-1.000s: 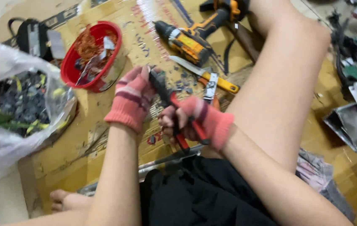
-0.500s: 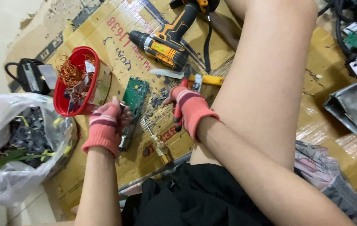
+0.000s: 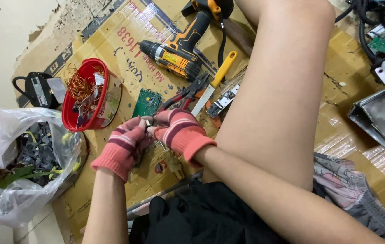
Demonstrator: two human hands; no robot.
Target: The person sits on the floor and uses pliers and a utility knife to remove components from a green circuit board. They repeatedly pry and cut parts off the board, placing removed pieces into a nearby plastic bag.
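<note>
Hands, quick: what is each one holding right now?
Left hand: closed, pinching a small metal part.
Right hand: closed, fingertips pinching the same part.

Knitted cloth gloves (image 3: 124, 147), matt cardboard floor sheet (image 3: 111, 49), glossy plastic bowl (image 3: 68, 113)

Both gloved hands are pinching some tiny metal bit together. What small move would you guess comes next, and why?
Probably a short carry by the left hand to drop the small metal piece into the red bowl. Both hands, the right hand too, pinch the piece between fingertips, the bowl already holds copper wire and scraps, and it stands just beside the left hand. What the piece is stays too small to tell.
</note>
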